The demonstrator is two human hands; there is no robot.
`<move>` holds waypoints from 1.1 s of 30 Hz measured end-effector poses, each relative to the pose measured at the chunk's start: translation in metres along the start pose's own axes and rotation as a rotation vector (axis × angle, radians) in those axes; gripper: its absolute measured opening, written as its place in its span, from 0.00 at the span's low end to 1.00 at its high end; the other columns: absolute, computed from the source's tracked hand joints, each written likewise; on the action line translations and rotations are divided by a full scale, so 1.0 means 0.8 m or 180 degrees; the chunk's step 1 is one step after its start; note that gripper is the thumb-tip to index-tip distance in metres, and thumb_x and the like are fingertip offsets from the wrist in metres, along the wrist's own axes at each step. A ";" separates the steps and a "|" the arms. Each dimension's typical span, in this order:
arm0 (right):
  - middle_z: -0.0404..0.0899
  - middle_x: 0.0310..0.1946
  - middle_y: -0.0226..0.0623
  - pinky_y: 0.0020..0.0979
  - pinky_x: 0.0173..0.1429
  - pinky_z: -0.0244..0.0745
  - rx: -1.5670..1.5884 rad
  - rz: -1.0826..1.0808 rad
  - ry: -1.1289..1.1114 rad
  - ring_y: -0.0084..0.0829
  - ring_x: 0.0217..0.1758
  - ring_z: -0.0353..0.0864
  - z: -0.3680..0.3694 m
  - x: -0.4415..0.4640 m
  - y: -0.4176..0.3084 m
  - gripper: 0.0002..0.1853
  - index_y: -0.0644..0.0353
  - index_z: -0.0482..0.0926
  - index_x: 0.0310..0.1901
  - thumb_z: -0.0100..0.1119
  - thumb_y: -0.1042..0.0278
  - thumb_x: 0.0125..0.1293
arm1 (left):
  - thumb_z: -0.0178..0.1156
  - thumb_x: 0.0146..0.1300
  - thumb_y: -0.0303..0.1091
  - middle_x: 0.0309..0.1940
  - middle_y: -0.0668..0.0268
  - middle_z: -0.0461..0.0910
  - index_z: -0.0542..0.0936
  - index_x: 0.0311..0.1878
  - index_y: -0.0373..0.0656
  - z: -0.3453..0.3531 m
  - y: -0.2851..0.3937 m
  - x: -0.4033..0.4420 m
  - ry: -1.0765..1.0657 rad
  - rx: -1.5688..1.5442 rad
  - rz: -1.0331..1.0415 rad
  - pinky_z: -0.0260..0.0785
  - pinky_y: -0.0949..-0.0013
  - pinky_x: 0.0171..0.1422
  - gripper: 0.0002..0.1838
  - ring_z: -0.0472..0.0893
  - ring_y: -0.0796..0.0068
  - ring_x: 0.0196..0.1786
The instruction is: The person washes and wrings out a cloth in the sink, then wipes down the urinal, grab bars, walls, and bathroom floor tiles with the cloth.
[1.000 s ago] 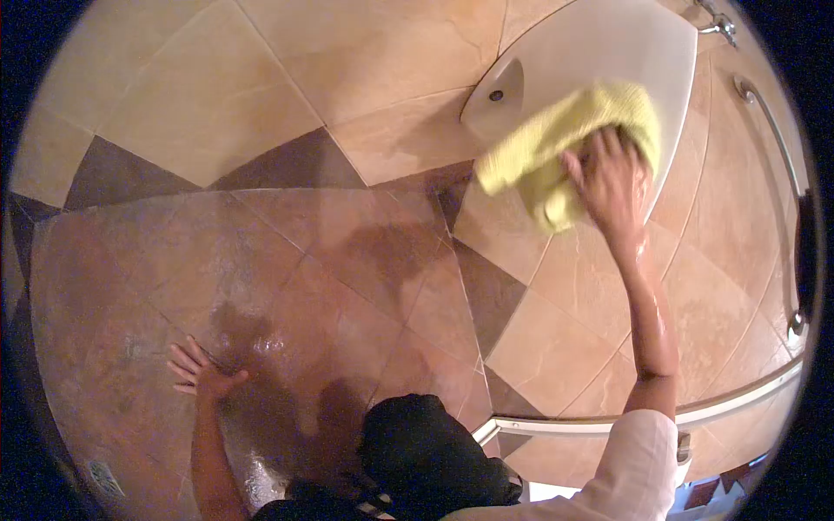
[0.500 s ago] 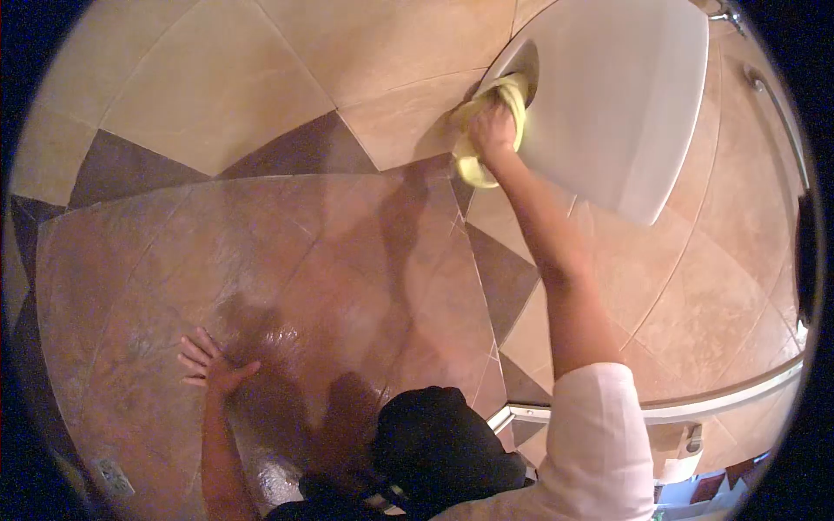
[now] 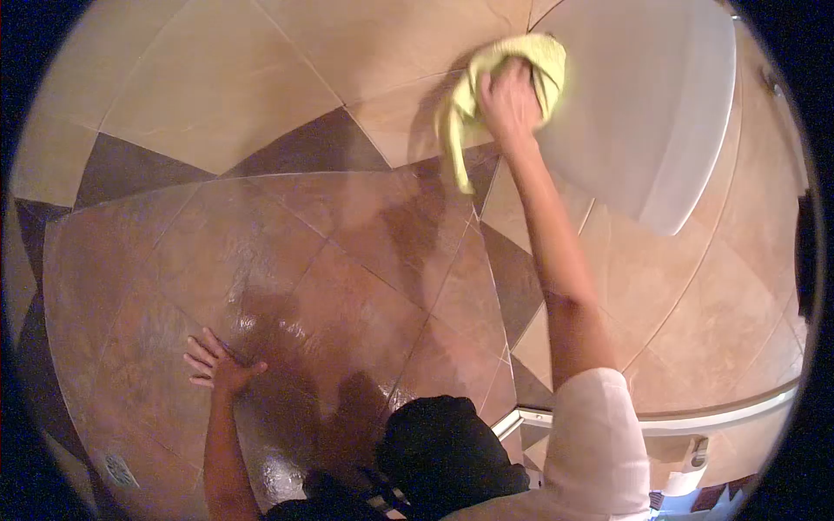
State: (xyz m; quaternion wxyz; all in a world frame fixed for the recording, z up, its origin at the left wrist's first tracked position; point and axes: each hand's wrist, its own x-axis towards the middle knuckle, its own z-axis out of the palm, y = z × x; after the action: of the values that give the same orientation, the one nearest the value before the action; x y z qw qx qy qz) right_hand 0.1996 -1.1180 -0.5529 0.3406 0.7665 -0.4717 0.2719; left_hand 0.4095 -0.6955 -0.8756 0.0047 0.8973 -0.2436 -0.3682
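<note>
Far L: dk triangular tiles (image 3: 139,168) run in a zigzag along the base of the beige tiled wall (image 3: 234,78), w/ a small floor drain (image 3: 122,471) nr the bottom L corner. Next, L hand (image 3: 224,370) on or just over the brown tiled floor (image 3: 347,252), fingers spread, nothing in it; can't tell if palm touches. Floor's wet, shiny patches nr that hand & lower down. Btm ctr: a blk fabric shape (image 3: 447,456), part of the person's clothing or gear, can't tell which. Above it, up top, the yellow cloth (image 3: 472,94) is bunched in R hand (image 3: 512,106), fingers curled into it, one end hanging off to the L; cloth is at the L edge of the white ledge (image 3: 647,104), contact pt hidden. Hands well apart, R arm stretched out fr a white sleeve (image 3: 599,434). Further R: ledge spreads wide, pointed at its lower end, over beige tiles; below, a white rail (image 3: 704,424) crosses to the R edge, w/ a metal fitting (image 3: 700,451) just under it.
</note>
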 end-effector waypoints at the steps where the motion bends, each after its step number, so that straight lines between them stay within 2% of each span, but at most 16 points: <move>1: 0.75 0.40 0.53 0.44 0.41 0.77 0.0165 0.0121 0.0396 0.49 0.42 0.78 0.014 0.016 -0.007 0.23 0.67 0.69 0.44 0.53 0.53 0.58 | 0.77 0.19 0.60 0.70 0.56 0.13 0.26 0.70 0.57 -0.006 0.005 -0.006 -0.0017 -0.0036 -0.0045 0.21 0.26 0.64 0.81 0.15 0.42 0.69; 2: 0.75 0.40 0.53 0.44 0.41 0.77 0.0186 0.0138 0.0421 0.49 0.42 0.78 0.027 0.026 -0.007 0.23 0.67 0.69 0.44 0.53 0.53 0.58 | 0.77 0.19 0.60 0.70 0.56 0.13 0.26 0.70 0.57 -0.010 0.008 -0.006 -0.0020 -0.0080 -0.0093 0.20 0.27 0.64 0.81 0.14 0.43 0.69; 4: 0.69 0.47 0.61 0.49 0.52 0.67 0.0371 0.0729 -0.0352 0.56 0.50 0.71 0.046 0.030 -0.001 0.25 0.71 0.66 0.47 0.50 0.53 0.61 | 0.77 0.19 0.60 0.70 0.56 0.13 0.26 0.70 0.57 0.000 0.003 0.003 0.0006 -0.0055 -0.0076 0.20 0.27 0.64 0.81 0.15 0.43 0.69; 7: 0.68 0.47 0.63 0.48 0.53 0.66 0.0905 0.1190 -0.0181 0.56 0.52 0.70 0.071 -0.003 0.021 0.25 0.73 0.68 0.46 0.50 0.53 0.61 | 0.77 0.19 0.60 0.70 0.56 0.14 0.26 0.71 0.57 0.011 -0.008 0.006 0.0035 -0.0067 0.0001 0.21 0.27 0.64 0.81 0.15 0.42 0.70; 9: 0.68 0.48 0.64 0.48 0.53 0.66 0.0899 0.0907 0.0059 0.56 0.52 0.70 0.079 0.001 0.034 0.26 0.74 0.68 0.47 0.50 0.54 0.60 | 0.77 0.19 0.60 0.70 0.55 0.14 0.26 0.71 0.57 0.006 -0.008 0.011 0.0126 -0.0103 0.0061 0.22 0.26 0.64 0.81 0.16 0.42 0.70; 13: 0.72 0.46 0.61 0.47 0.53 0.68 0.1375 0.1280 -0.0229 0.56 0.48 0.73 0.035 0.034 0.010 0.31 0.72 0.70 0.44 0.51 0.44 0.56 | 0.77 0.19 0.60 0.70 0.55 0.14 0.27 0.71 0.57 0.009 -0.003 0.007 0.0049 0.0032 -0.0058 0.23 0.25 0.63 0.81 0.17 0.40 0.70; 15: 0.73 0.44 0.59 0.47 0.53 0.70 0.0498 0.0841 0.0317 0.55 0.47 0.74 0.040 0.020 0.001 0.32 0.71 0.72 0.43 0.50 0.42 0.55 | 0.77 0.19 0.61 0.70 0.55 0.15 0.27 0.71 0.57 0.008 -0.003 0.008 0.0068 0.0038 -0.0044 0.24 0.25 0.63 0.81 0.17 0.40 0.70; 16: 0.76 0.41 0.54 0.45 0.51 0.72 -0.0148 0.0668 -0.0104 0.49 0.47 0.76 0.047 0.009 0.011 0.26 0.70 0.73 0.43 0.51 0.49 0.57 | 0.77 0.19 0.61 0.70 0.55 0.15 0.27 0.71 0.57 0.008 -0.005 0.008 0.0100 0.0014 0.0010 0.24 0.25 0.63 0.80 0.18 0.40 0.70; 19: 0.78 0.39 0.50 0.40 0.51 0.72 -0.1237 0.0071 -0.0699 0.45 0.43 0.79 0.077 -0.023 0.040 0.24 0.71 0.72 0.44 0.53 0.55 0.55 | 0.77 0.20 0.61 0.70 0.54 0.15 0.28 0.71 0.57 0.011 -0.007 0.003 0.0105 -0.0020 0.0068 0.24 0.24 0.63 0.80 0.18 0.39 0.70; 20: 0.79 0.38 0.44 0.34 0.48 0.73 -0.1695 -0.0224 -0.0877 0.37 0.43 0.80 0.067 -0.036 0.042 0.17 0.67 0.75 0.41 0.53 0.62 0.56 | 0.76 0.21 0.61 0.70 0.54 0.15 0.28 0.71 0.57 0.008 -0.007 0.004 0.0128 -0.0009 0.0098 0.25 0.24 0.63 0.80 0.19 0.38 0.70; 23: 0.79 0.37 0.41 0.33 0.47 0.72 -0.2296 -0.0982 -0.1372 0.36 0.42 0.80 0.038 -0.044 0.034 0.13 0.64 0.77 0.38 0.52 0.64 0.57 | 0.76 0.22 0.61 0.70 0.54 0.15 0.27 0.71 0.57 0.000 -0.005 -0.003 0.0077 -0.0038 0.0124 0.25 0.24 0.63 0.79 0.20 0.38 0.70; 24: 0.79 0.41 0.41 0.32 0.51 0.71 -0.2416 -0.1047 -0.1758 0.36 0.46 0.79 0.032 -0.040 0.028 0.13 0.65 0.78 0.40 0.51 0.66 0.59 | 0.76 0.22 0.61 0.70 0.54 0.15 0.27 0.71 0.57 0.002 -0.006 -0.003 0.0063 -0.0053 0.0122 0.25 0.24 0.63 0.79 0.20 0.38 0.70; 27: 0.77 0.45 0.43 0.31 0.54 0.69 -0.2412 -0.1444 -0.1774 0.36 0.50 0.77 0.037 -0.044 0.039 0.15 0.64 0.78 0.44 0.50 0.65 0.60 | 0.76 0.22 0.62 0.70 0.55 0.15 0.27 0.71 0.57 0.006 -0.010 0.001 0.0106 -0.0050 0.0140 0.25 0.24 0.63 0.79 0.20 0.37 0.70; 28: 0.75 0.49 0.44 0.32 0.56 0.67 -0.2453 -0.1205 -0.1756 0.36 0.54 0.75 0.054 -0.046 0.042 0.17 0.63 0.77 0.48 0.49 0.64 0.61 | 0.76 0.22 0.62 0.70 0.55 0.15 0.27 0.71 0.57 0.005 -0.009 0.002 0.0084 -0.0047 0.0136 0.25 0.24 0.63 0.79 0.20 0.38 0.70; 31: 0.75 0.50 0.42 0.33 0.57 0.66 -0.2354 -0.1036 -0.1200 0.36 0.55 0.73 0.072 -0.064 0.049 0.16 0.60 0.78 0.47 0.49 0.64 0.61 | 0.76 0.22 0.62 0.70 0.55 0.15 0.28 0.71 0.57 0.004 -0.009 0.004 0.0059 -0.0043 0.0117 0.24 0.24 0.62 0.79 0.19 0.38 0.70; 33: 0.75 0.50 0.42 0.33 0.58 0.66 -0.2601 -0.1354 -0.1480 0.36 0.56 0.73 0.054 -0.074 0.046 0.16 0.58 0.78 0.48 0.50 0.64 0.61 | 0.76 0.22 0.62 0.70 0.55 0.15 0.28 0.71 0.57 0.008 -0.013 0.002 -0.0003 -0.0038 0.0104 0.24 0.24 0.62 0.79 0.19 0.38 0.70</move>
State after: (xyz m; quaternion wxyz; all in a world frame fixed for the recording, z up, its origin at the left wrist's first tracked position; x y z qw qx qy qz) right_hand 0.1463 -1.1320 -0.6137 0.5462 0.6900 -0.4363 -0.1875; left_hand 0.4108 -0.6863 -0.8831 0.0160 0.8930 -0.2559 -0.3699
